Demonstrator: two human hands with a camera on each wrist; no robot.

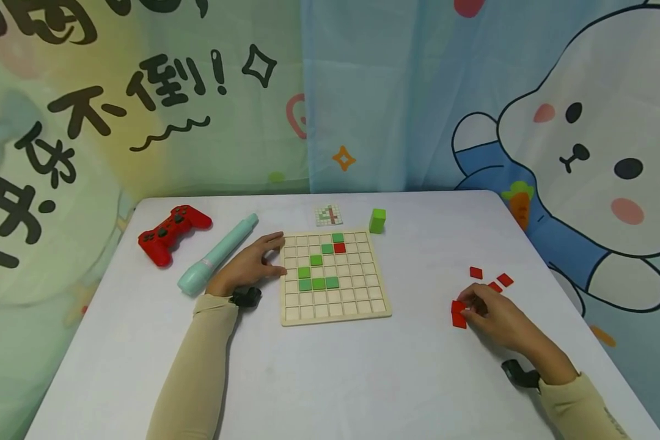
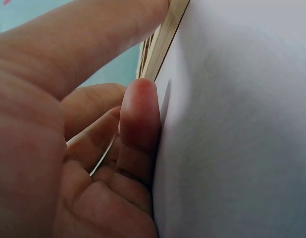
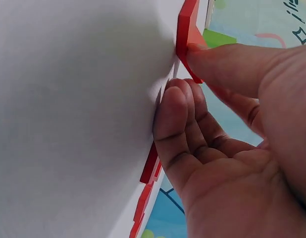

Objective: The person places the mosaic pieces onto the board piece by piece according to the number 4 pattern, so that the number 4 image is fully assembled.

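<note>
A wooden grid board (image 1: 357, 293) lies mid-table, with several green tiles (image 1: 316, 260) and one red tile (image 1: 339, 247) in its cells. My left hand (image 1: 253, 263) rests at the board's left edge, the fingers and thumb spread along it; the left wrist view shows the wooden edge (image 2: 165, 42) at the fingertips. To the right, my right hand (image 1: 492, 311) pinches a red square tile (image 1: 458, 306) between thumb and index finger. Another red tile (image 1: 459, 320) lies just below it. In the right wrist view the pinched tile (image 3: 187, 29) stands tilted near the tabletop.
Loose red tiles (image 1: 475, 272) lie beyond my right hand. Behind the board are a small pattern card (image 1: 328, 215) and a green block stack (image 1: 377, 221). A red game controller (image 1: 173, 232) and a mint-green tube-like object (image 1: 220, 253) lie at the left.
</note>
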